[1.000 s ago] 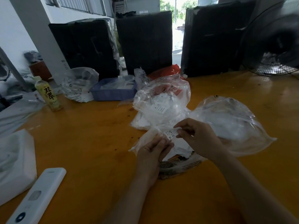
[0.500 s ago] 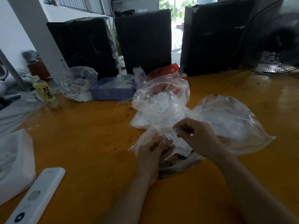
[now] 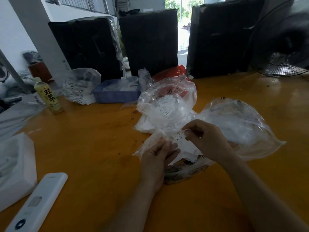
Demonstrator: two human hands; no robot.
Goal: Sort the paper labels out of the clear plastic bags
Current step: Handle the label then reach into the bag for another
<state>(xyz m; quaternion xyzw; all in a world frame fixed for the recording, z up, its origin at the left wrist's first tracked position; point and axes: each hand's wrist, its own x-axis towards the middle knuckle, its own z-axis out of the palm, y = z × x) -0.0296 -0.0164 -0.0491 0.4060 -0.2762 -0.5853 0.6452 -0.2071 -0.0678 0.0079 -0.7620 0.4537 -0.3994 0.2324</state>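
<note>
I'm pinching the paper label with my right hand at frame center; my left hand is gripping the clear plastic bag just below it.

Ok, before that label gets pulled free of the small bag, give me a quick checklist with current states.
1. Right hand pinches the paper label: ok.
2. Left hand holds the small clear bag down: ok.
3. Label fully clear of the bag mouth: cannot tell.
4. Blue tray in view on the table, unobstructed: ok.
5. More labelled bags waiting, such as the middle bag: ok.
</note>
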